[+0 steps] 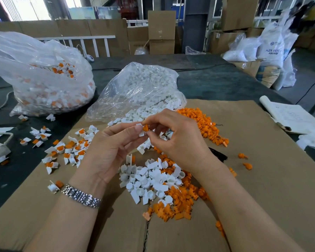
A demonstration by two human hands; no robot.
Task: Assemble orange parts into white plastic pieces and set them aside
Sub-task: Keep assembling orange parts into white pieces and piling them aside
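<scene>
My left hand (115,148) pinches a small white plastic piece (141,133) between thumb and fingers, above the cardboard. My right hand (173,137) pinches an orange part (145,127) and holds it against the top of that white piece. Below the hands lies a heap of loose white pieces (149,180). Loose orange parts (178,199) spread beside and under it, with more orange parts (204,124) to the right of the hands. Finished white-and-orange pieces (69,151) lie scattered to the left.
A flat cardboard sheet (262,160) covers the dark table. A clear bag of white pieces (140,88) lies open behind the hands. A larger bag of finished pieces (44,80) stands at the back left. A notebook (291,117) lies at the right, a black object (218,155) near my right wrist.
</scene>
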